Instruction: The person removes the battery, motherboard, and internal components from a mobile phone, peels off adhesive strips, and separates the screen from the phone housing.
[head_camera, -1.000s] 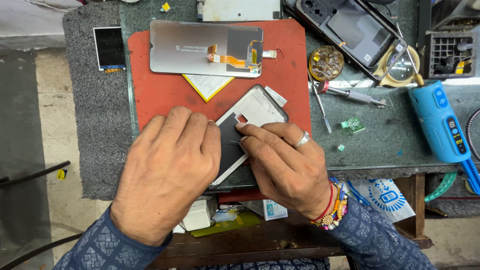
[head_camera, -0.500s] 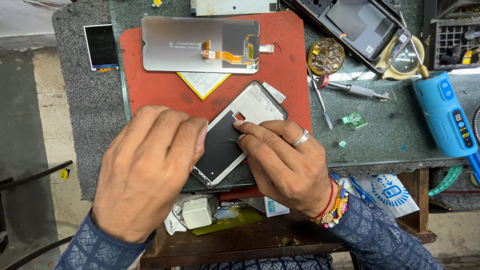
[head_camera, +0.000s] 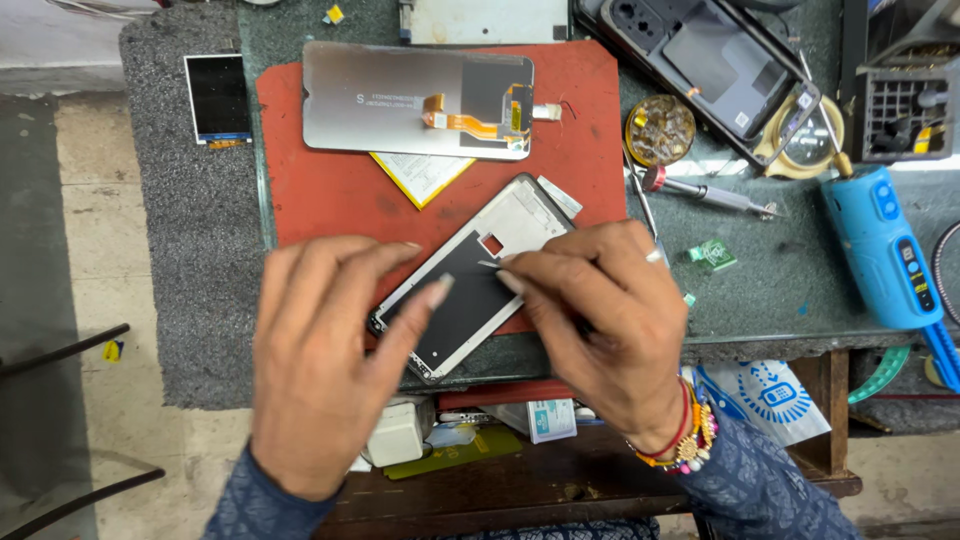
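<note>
A phone frame (head_camera: 470, 280) with a white border and a black inner sheet lies tilted on the red mat (head_camera: 330, 190). My left hand (head_camera: 320, 360) rests on its lower left part, fingers spread, index finger on the black sheet. My right hand (head_camera: 600, 330) pinches a thin metal tool (head_camera: 488, 264) whose tip touches the black sheet near the frame's square cut-out. A grey display panel (head_camera: 400, 100) with an orange flex cable lies face down at the mat's far edge, over a yellow-edged card (head_camera: 425, 175).
A small dark screen (head_camera: 217, 97) lies on the grey felt at left. A phone back shell (head_camera: 710, 75), a round tin (head_camera: 660, 130), a screwdriver (head_camera: 710, 195), a blue power tool (head_camera: 885, 250) and a parts tray (head_camera: 905, 115) sit at right. Clutter fills the shelf below.
My left hand has drawn back toward me and spread its fingers, uncovering more of the black sheet. The right hand keeps the tool tip on the frame.
</note>
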